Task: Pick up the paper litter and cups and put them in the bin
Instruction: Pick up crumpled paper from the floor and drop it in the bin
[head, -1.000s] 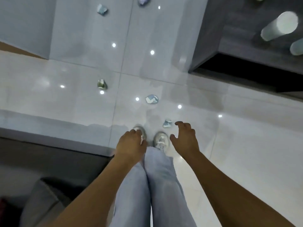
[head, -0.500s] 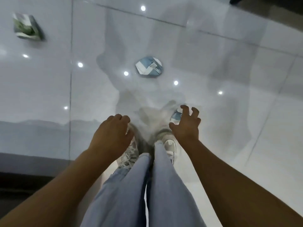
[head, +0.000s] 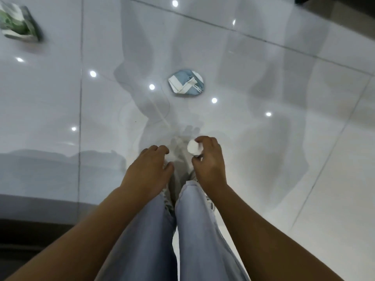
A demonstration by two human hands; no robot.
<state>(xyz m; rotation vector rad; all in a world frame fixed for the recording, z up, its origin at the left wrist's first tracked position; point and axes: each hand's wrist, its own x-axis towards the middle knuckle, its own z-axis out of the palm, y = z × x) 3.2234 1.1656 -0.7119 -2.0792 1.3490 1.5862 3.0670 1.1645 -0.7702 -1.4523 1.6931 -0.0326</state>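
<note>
One right hand (head: 209, 159) pinches crumpled paper (head: 193, 147).

Bare forearms, light blue jeans (head: 194, 230), and pale laced sneakers (head: 209, 201) partly hidden below.

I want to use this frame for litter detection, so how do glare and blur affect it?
Head view: ceiling-light glints dot the glossy floor; the blue-and-white litter is fairly sharp; the green-and-white litter at the stretched corner is blurred; the paper ball in the right hand looks washed out.
</note>
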